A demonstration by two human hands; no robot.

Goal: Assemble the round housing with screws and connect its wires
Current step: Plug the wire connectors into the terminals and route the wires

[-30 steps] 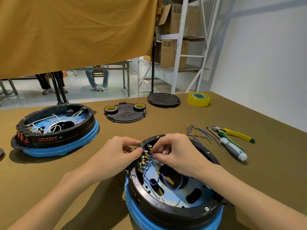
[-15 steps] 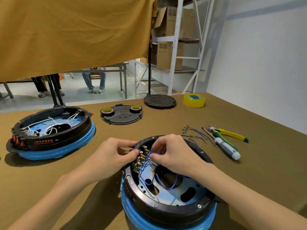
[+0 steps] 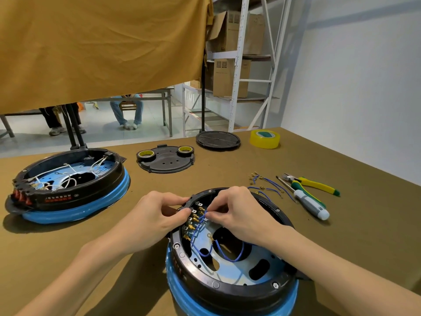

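Note:
A round black housing (image 3: 227, 290) with a blue base sits at the near middle of the table, its metal plate and blue wires (image 3: 218, 249) showing inside. My left hand (image 3: 157, 217) grips the housing's black rim at the terminal block (image 3: 192, 218), where several brass terminals stand. My right hand (image 3: 237, 213) pinches a blue wire end right at those terminals. Fingertips of both hands nearly meet there.
A second housing (image 3: 68, 185) with white wires lies at the left. Two black covers (image 3: 166, 158) (image 3: 217, 140), tape rolls and a yellow tape roll (image 3: 265, 139) sit behind. Loose blue wires (image 3: 268, 187), a screwdriver (image 3: 307, 201) and pliers (image 3: 314, 183) lie at the right.
The hands stay at the terminal block with small finger shifts. My view has drifted, so the housing sits slightly lower and left in the frame.

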